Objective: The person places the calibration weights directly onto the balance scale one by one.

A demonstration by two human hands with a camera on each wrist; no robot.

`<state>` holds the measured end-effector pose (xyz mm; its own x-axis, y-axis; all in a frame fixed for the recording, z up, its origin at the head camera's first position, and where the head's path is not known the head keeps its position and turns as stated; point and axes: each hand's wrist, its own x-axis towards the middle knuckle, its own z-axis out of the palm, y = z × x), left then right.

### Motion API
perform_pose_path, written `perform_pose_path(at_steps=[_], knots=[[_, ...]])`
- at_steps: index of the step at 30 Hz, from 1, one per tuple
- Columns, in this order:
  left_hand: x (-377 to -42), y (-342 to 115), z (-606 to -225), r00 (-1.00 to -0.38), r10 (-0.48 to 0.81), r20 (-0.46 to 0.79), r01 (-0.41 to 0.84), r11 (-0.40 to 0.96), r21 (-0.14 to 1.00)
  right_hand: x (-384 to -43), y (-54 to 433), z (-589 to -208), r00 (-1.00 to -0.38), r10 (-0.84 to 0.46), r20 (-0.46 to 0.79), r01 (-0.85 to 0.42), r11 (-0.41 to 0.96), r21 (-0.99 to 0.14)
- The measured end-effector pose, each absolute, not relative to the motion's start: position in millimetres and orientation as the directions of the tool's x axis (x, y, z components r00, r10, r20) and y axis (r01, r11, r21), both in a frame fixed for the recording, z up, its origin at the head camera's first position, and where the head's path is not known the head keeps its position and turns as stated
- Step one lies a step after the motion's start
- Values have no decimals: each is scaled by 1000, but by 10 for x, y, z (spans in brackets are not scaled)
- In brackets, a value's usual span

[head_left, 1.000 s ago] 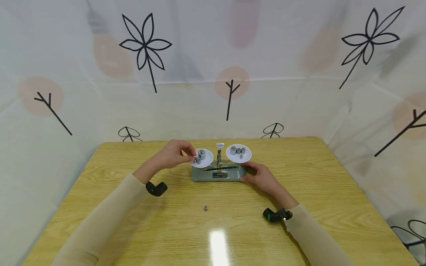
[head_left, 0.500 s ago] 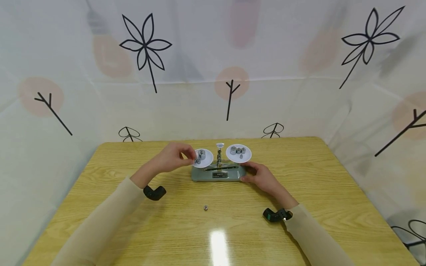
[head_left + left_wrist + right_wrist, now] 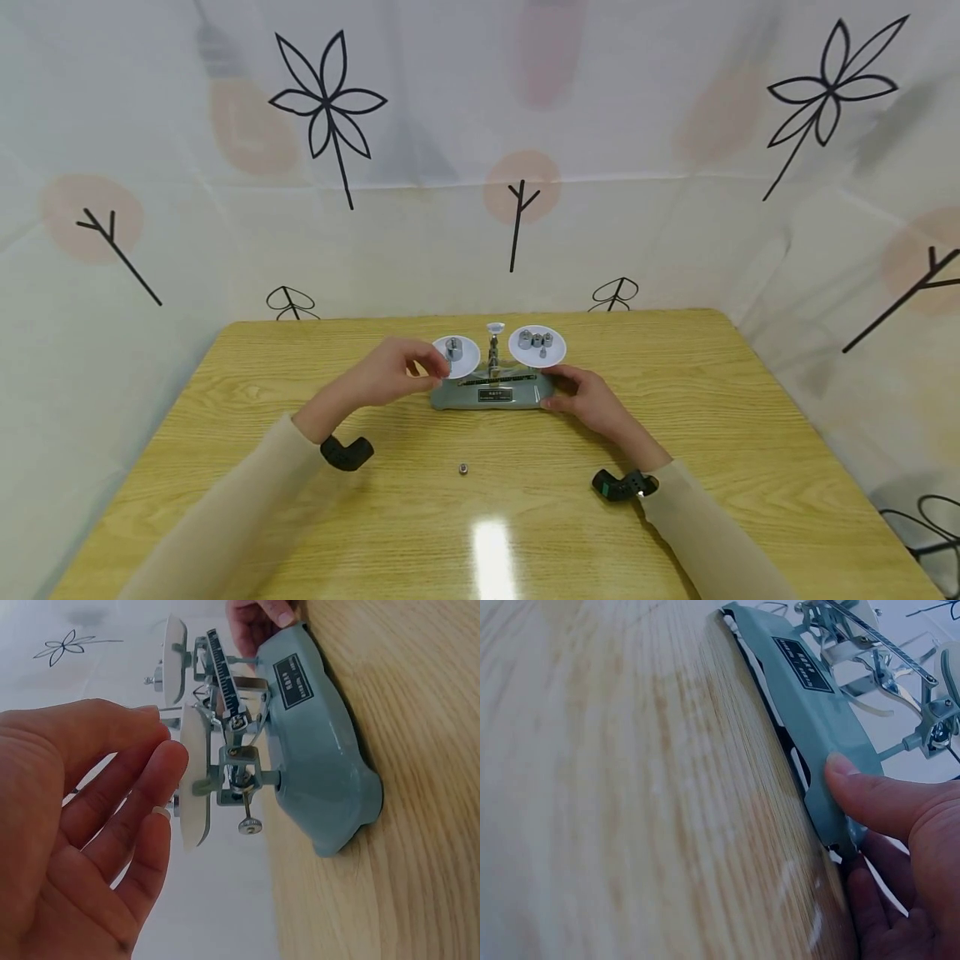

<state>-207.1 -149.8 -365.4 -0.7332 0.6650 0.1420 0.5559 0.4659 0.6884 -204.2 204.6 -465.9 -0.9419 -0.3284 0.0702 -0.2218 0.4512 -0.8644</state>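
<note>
A small green balance scale stands near the back of the table. My right hand grips the right end of its base, thumb on the front face and fingers around the end, clear in the right wrist view. My left hand is at the near left edge of the left pan, thumb and forefinger tips brought close together. I cannot tell whether a small weight sits between them. A large metal weight stands on that pan; the fingers hide part of it. The right pan carries several metal weights.
One small metal weight lies alone on the wooden table, in front of the scale. Each wrist wears a black camera mount. A patterned cloth encloses the back and sides.
My left hand has drawn back and slightly down from the small weights at the left pan's edge, its fingertips now lower at the near rim. My right hand stays put.
</note>
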Motion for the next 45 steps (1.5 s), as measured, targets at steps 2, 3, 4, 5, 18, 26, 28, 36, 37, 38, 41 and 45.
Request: perform_pose_path(at_steps=[2, 3, 4, 5, 18, 26, 28, 36, 37, 38, 41, 45], knots=[[-2049, -1482, -3672, -725, 673, 145, 561, 455, 692, -2038, 2045, -4654, -942, -327, 70, -222, 454, -863], [-2035, -1474, -3678, -721, 678, 144, 561, 448, 696, -2038, 2045, -4654, -943, -326, 69, -221, 456, -862], [-2024, -1466, -3686, -716, 683, 145, 563, 443, 697, -2037, 2046, -4653, -942, -327, 69, -222, 458, -861], [-2013, -1458, -3695, -709, 690, 147, 567, 433, 701, -2037, 2045, -4653, -942, -328, 70, -223, 458, -861], [-1826, -1390, -3930, -658, 741, 134, 575, 379, 725, -2042, 2048, -4665, -942, -328, 70, -224, 459, -860], [-1721, -1332, -4164, -648, 757, 89, 529, 363, 767, -2056, 2060, -4682, -942, -330, 67, -222, 459, -860], [-1697, -1318, -4225, -652, 755, 67, 512, 374, 773, -2057, 2062, -4683, -942, -330, 65, -221, 461, -860], [-1632, -1313, -4447, -643, 766, 27, 440, 340, 831, -2044, 2053, -4659, -941, -333, 62, -220, 463, -858], [-1627, -1313, -4461, -639, 768, 30, 438, 332, 835, -2044, 2050, -4655, -941, -333, 62, -220, 461, -860], [-1621, -1314, -4469, -636, 771, 32, 434, 322, 841, -2044, 2048, -4651, -941, -334, 62, -220, 459, -861], [-1607, -1312, -4483, -628, 777, 36, 431, 309, 848, -2045, 2044, -4646, -941, -332, 63, -219, 456, -863], [-1601, -1308, -4501, -617, 786, 26, 435, 313, 844, -2048, 2046, -4652, -942, -330, 61, -216, 458, -862]])
